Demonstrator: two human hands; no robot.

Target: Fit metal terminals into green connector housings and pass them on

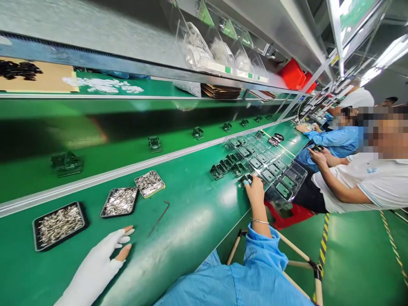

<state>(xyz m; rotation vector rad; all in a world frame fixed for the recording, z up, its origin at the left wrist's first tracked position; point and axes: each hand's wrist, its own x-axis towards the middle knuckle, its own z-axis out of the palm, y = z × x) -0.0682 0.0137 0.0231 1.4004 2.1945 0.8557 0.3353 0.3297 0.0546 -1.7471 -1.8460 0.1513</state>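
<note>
My left hand (110, 255), in a white glove with bare fingertips, is over the green table (181, 208) at the lower left, its fingers apart and nothing between them. Before it are three trays of small metal parts: a left tray (60, 225), a middle tray (120, 202) and a right tray (150, 184). An L-shaped hex key (158, 219) lies to its right. My right hand (255, 190) reaches right, its fingers on a dark green part (245, 180) beside a group of similar parts (225, 165) and a clear plastic tray (295, 176).
Dark assemblies (154, 143) sit along the green strip behind a metal rail (105, 176). A shelf with clear bins (223, 63) hangs above. A red crate (287, 216) is below the table edge. Co-workers, one in a white shirt (376, 180), sit at the right.
</note>
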